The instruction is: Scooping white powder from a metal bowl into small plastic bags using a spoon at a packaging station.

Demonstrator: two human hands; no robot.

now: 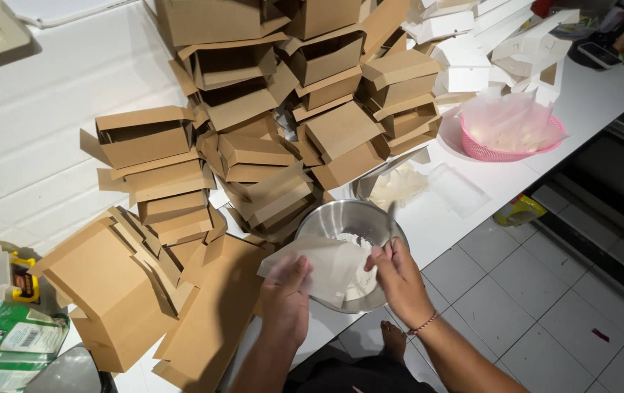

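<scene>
A translucent paper bag (324,268) is held between both hands over the near rim of a steel bowl (341,222) of white food. The left hand (285,300) pinches the bag's lower edge at 7 o'clock, thumb on top; the right hand (399,280) grips its side at 3 o'clock (fingers curled inward). Stacked brown cardboard boxes (254,145) rise at 11 o'clock from the bowl, on the white counter (50,131).

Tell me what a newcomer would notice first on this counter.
The leaning stacks of folded brown cardboard boxes crowding the white counter. In front of them, the left hand and right hand hold a translucent paper sheet over a steel bowl of white food. A pink basket sits far right.
</scene>
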